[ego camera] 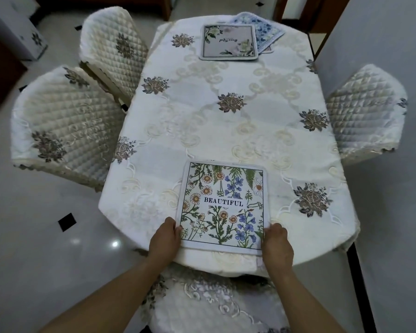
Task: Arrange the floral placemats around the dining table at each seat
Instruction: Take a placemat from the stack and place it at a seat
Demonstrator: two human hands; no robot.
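Note:
A floral placemat printed with "BEAUTIFUL" point(222, 205) lies flat at the near end of the dining table point(226, 121). My left hand point(165, 239) grips its near left corner and my right hand point(276, 246) grips its near right corner. At the far end lies a pale placemat with white flowers point(228, 43). Beside it and partly under it, a blue-flowered placemat point(267, 32) sits askew over the corner of another mat point(269, 49).
Two quilted chairs stand on the left point(65, 126) point(111, 44), one on the right point(368, 109), and one right below me point(214, 301). A grey wall point(382, 44) runs along the right side. The white tiled floor point(46, 231) lies to the left.

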